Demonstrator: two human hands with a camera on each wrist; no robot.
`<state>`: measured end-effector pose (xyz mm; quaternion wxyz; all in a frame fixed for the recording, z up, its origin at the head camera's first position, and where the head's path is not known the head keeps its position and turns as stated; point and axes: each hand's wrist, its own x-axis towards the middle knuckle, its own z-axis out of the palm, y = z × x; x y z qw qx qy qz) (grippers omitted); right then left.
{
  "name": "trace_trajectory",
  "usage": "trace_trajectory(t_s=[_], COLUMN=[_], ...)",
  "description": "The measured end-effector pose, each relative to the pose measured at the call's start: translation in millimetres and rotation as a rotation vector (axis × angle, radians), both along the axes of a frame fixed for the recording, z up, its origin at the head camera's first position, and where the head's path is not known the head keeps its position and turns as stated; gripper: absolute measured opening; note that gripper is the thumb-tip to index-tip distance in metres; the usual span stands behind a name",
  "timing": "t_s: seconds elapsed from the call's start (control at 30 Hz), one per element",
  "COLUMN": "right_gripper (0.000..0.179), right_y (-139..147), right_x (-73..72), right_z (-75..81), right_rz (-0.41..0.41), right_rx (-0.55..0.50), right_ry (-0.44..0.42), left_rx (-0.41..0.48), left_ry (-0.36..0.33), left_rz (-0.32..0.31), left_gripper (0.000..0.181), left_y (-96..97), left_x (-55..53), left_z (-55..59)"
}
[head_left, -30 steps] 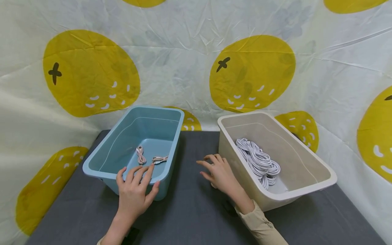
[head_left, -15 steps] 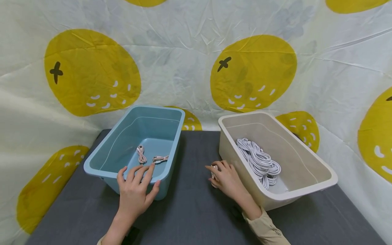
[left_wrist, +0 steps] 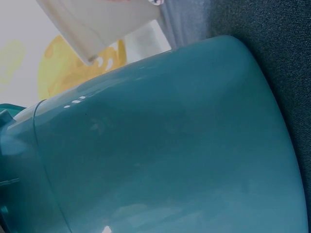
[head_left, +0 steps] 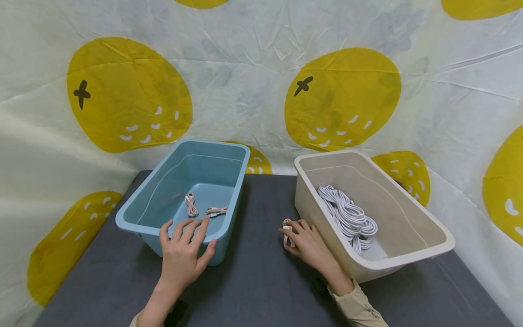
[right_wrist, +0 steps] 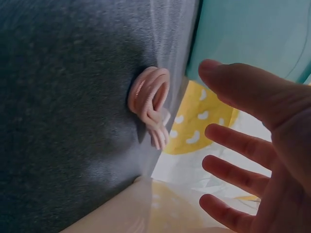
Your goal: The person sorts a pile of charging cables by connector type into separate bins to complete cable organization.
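Observation:
My left hand (head_left: pixel 184 252) lies over the near rim of the blue plastic bin (head_left: pixel 136 228), its fingers spread and holding nothing. Two small tied pinkish cables, one upright in view (head_left: pixel 190 205) and one lying sideways (head_left: pixel 216 212), sit on the bin floor. In the middle of the dark table, my right hand (head_left: pixel 309 247) hovers beside a coiled pink cable (right_wrist: pixel 143 99). The right wrist view shows thumb and fingers extended, apart from that coil, which lies on the cloth. The left wrist view shows mostly the blue bin's outer wall (left_wrist: pixel 160 141).
Close to the right forearm stands a beige bin (head_left: pixel 306 204) with a heap of white-grey cables (head_left: pixel 349 218). A dark cloth (head_left: pixel 261 281) covers the table. Behind the bins hangs a pale curtain (head_left: pixel 241 91) with yellow fruit prints.
My right hand has drawn back to the right and slightly down, and the coiled cable shows more beside its fingers. The left hand stays at the blue rim. The head view shifts slightly.

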<state>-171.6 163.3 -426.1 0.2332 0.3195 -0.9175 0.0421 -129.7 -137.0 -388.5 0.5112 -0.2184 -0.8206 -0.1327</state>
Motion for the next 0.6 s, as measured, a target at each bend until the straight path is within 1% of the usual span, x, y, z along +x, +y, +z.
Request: trace_trajectory(t_s=[0.17, 0.37, 0.6], right_gripper=[0.041, 0.042, 0.045], right_y=[2, 3, 3], right_x=[-1.0, -3.5, -4.9], right_z=[-7.6, -15.2, -21.7], right_rz=[0.019, 0.012, 0.002], right_rx=[0.048, 0.109, 0.138], right_ry=[-0.026, -0.034, -0.077], left_rx=[0.001, -0.001, 0.004], left_ry=[-0.003, -0.005, -0.004], left_rz=[0.000, 0.003, -0.004], left_gripper=[0.049, 0.049, 0.049], left_y=[-0.6, -0.6, 0.4], left_x=[0.4, 0.6, 0.5], left_z=[0.2, 0.6, 1.1])
